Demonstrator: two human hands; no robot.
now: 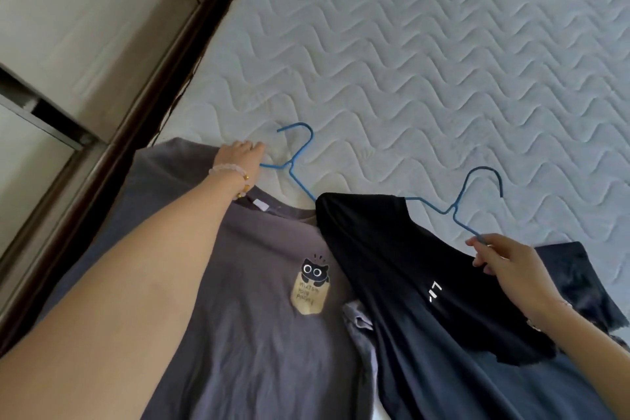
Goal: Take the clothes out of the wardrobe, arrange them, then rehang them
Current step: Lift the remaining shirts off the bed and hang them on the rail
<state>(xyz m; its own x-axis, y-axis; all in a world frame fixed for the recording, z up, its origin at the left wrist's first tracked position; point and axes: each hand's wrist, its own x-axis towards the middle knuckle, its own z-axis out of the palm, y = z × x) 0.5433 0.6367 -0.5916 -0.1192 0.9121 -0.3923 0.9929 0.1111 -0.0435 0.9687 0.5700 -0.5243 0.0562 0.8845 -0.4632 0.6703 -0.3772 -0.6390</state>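
A grey T-shirt with a small cat print lies flat on the mattress, a blue wire hanger sticking out of its collar. My left hand rests on the shirt's shoulder at the hanger's left arm, fingers closed around the wire there. A black T-shirt overlaps the grey one on the right and has a second blue hanger in it. My right hand pinches the right arm of that hanger at the black shirt's shoulder.
The white quilted mattress stretches away beyond the shirts. A dark wooden bed edge runs diagonally on the left, with light cabinet panels behind it. A dark blue garment lies under my right wrist.
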